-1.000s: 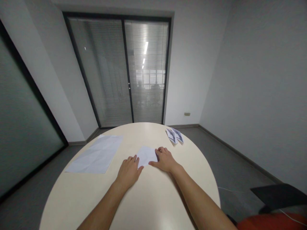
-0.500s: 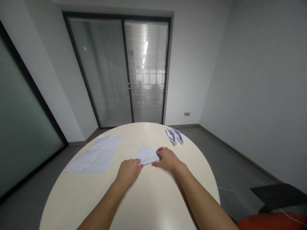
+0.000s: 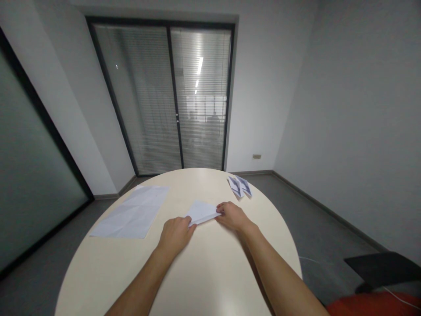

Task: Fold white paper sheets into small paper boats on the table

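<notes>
A folded sheet of white paper [image 3: 201,211] lies on the round table between my hands, with a narrow folded strip along its near edge. My left hand [image 3: 176,235] pinches its near left corner between thumb and fingers. At the right corner, my right hand [image 3: 232,216] has its thumb and fingers closed on the paper. The fingertips partly cover both corners.
A large creased white sheet [image 3: 131,213] lies flat on the left of the round table [image 3: 197,281]. Two folded paper pieces [image 3: 239,186] rest near the far right edge. A black and red chair [image 3: 384,267] stands at the lower right.
My right hand has shifted slightly right, and its fingers have drawn together on the paper's right corner. The strip along the near edge shows more clearly. My left hand has barely moved.
</notes>
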Demonstrator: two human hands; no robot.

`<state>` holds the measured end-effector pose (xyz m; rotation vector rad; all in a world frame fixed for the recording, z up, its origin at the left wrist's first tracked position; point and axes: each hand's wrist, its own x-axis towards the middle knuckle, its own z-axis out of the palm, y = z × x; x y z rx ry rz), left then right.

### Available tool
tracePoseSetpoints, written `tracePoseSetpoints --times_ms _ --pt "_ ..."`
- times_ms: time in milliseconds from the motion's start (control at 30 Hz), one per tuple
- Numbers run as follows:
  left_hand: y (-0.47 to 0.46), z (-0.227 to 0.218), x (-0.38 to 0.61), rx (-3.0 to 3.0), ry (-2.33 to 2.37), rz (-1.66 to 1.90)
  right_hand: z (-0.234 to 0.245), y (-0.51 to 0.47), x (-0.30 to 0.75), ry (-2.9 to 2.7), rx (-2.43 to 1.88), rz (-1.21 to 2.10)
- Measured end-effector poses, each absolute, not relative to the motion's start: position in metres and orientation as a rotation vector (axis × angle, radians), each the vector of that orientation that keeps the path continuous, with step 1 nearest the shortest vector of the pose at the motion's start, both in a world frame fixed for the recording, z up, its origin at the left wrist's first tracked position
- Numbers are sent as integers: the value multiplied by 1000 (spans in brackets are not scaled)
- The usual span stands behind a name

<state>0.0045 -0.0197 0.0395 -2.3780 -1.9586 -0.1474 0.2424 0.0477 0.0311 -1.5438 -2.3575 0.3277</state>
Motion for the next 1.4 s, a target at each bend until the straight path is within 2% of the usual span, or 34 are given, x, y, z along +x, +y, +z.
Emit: tracePoseSetpoints --times_ms 1400 --pt "-16 23 -5 -2317 -2133 -382 13 55 236 -2174 -1723 170"
